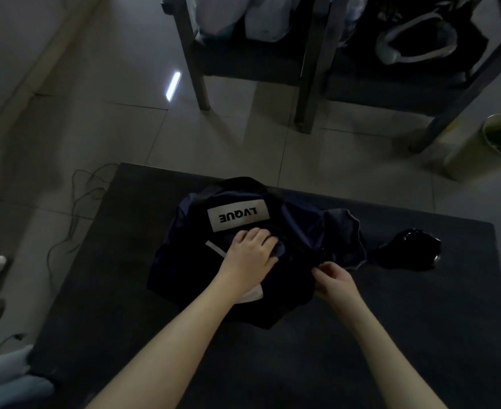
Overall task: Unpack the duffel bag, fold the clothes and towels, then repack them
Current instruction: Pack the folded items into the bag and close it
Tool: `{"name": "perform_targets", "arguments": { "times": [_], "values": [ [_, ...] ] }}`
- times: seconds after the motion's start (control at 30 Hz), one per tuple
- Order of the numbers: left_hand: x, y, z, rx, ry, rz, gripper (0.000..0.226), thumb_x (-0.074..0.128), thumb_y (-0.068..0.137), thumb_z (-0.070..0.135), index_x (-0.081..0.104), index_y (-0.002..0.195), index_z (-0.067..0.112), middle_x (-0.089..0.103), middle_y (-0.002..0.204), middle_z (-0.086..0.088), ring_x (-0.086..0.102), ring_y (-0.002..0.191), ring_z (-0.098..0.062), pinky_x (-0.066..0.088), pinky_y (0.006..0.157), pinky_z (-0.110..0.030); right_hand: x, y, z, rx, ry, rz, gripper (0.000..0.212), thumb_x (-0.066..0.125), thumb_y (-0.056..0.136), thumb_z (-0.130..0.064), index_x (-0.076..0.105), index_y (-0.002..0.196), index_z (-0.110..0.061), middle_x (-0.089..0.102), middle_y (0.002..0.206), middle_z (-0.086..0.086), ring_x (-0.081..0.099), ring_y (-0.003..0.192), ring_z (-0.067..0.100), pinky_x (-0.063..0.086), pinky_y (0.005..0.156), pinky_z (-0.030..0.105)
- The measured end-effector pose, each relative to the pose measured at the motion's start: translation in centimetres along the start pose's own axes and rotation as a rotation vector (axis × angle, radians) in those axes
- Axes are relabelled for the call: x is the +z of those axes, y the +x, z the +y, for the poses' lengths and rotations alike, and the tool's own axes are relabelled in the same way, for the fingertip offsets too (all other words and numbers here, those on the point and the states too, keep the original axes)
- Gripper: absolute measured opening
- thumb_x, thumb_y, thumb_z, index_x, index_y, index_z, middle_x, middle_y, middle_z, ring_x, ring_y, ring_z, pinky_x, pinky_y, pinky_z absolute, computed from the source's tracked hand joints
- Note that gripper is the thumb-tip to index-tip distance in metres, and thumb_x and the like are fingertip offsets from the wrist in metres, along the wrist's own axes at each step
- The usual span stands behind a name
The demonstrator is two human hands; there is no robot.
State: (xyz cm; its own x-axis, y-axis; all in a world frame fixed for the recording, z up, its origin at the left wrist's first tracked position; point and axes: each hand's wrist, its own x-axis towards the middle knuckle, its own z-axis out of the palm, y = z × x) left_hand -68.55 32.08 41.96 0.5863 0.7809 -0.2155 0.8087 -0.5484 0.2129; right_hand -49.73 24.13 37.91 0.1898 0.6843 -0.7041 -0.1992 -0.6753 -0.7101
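While left hand fingers curl round grey cloth, right hand pinches crumpled navy duffel bag.

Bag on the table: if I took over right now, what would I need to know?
Left hand grips a cloth at the opening of the bag.
Right hand pinches the bag's dark edge.
The bag lies in the middle of the table. A grey garment spills out on its right, and a black bundle lies beside that.
Done: unpacking looks barely begun; nothing folded is in view.
Left: empty the bag, fold everything, repack.
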Motion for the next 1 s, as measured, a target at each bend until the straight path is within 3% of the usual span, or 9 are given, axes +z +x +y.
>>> {"name": "perform_targets", "arguments": {
  "times": [0.1,0.27,0.43,0.63,0.73,0.83,1.0],
  "values": [
    [0.4,-0.3,1.4,0.002,-0.004,-0.019,0.045,0.044,0.097,0.037,0.044,0.137,0.017,0.042,0.142,-0.002,0.035,0.133,-0.021,0.024,0.109,-0.038,-0.1,-1.0,0.7,0.004,-0.034,0.058,0.019,0.057,0.093,-0.009,0.056,0.112,-0.005,0.063,0.104,0.012,0.062,0.094,0.024,0.053,0.080,0.035],
    [0.5,0.0,3.2,0.009,-0.006,-0.034,0.047,0.041,0.098,0.037,0.037,0.141,0.019,0.036,0.145,0.001,0.028,0.137,-0.019,0.020,0.112,-0.036,-1.9,-3.4,0.2,-0.082,-0.183,0.160,0.018,0.061,0.089,-0.010,0.062,0.106,-0.016,0.066,0.103,0.002,0.062,0.101,0.018,0.051,0.093,0.038],
    [-0.1,1.3,5.6,0.048,-0.013,-0.024,0.047,0.040,0.099,0.035,0.034,0.143,0.018,0.033,0.148,0.000,0.026,0.138,-0.019,0.018,0.113,-0.036,-5.0,-5.5,-1.5,-0.182,-0.270,0.291,0.021,0.060,0.089,-0.009,0.061,0.109,-0.016,0.064,0.098,-0.007,0.060,0.099,0.013,0.045,0.081,0.024],
    [0.7,3.4,8.9,0.070,0.029,-0.012,0.047,0.043,0.098,0.033,0.036,0.141,0.017,0.034,0.146,0.000,0.027,0.137,-0.020,0.020,0.112,-0.037,-11.1,-3.3,-3.7,-0.242,-0.420,0.463,0.036,0.058,0.090,-0.009,0.054,0.125,-0.009,0.061,0.115,0.007,0.055,0.098,0.017,0.040,0.080,0.026],
    [2.0,4.3,10.1,0.036,0.110,-0.053,0.048,0.045,0.097,0.033,0.037,0.141,0.016,0.034,0.145,-0.002,0.026,0.136,-0.021,0.019,0.112,-0.039,-13.8,-1.0,-4.2,-0.226,-0.525,0.500,0.049,0.059,0.089,-0.012,0.044,0.136,-0.009,0.049,0.134,0.011,0.049,0.117,0.026,0.043,0.093,0.037],
    [3.1,4.6,10.6,-0.029,0.181,-0.083,0.047,0.050,0.095,0.031,0.039,0.138,0.016,0.034,0.143,-0.002,0.028,0.134,-0.022,0.017,0.113,-0.041,-15.4,1.0,-4.8,-0.193,-0.721,0.526,0.063,0.060,0.087,-0.016,0.032,0.144,-0.012,0.028,0.151,0.009,0.029,0.134,0.033,0.034,0.105,0.046],
    [4.0,5.0,11.5,-0.133,0.227,-0.070,0.046,0.056,0.092,0.024,0.039,0.134,0.015,0.036,0.140,-0.005,0.033,0.131,-0.023,0.017,0.113,-0.040,-16.8,3.7,-5.3,-0.009,-0.852,0.469,0.092,0.070,0.082,-0.030,0.009,0.151,-0.023,-0.001,0.159,0.003,0.006,0.144,0.031,0.022,0.112,0.055]
  ]
}}
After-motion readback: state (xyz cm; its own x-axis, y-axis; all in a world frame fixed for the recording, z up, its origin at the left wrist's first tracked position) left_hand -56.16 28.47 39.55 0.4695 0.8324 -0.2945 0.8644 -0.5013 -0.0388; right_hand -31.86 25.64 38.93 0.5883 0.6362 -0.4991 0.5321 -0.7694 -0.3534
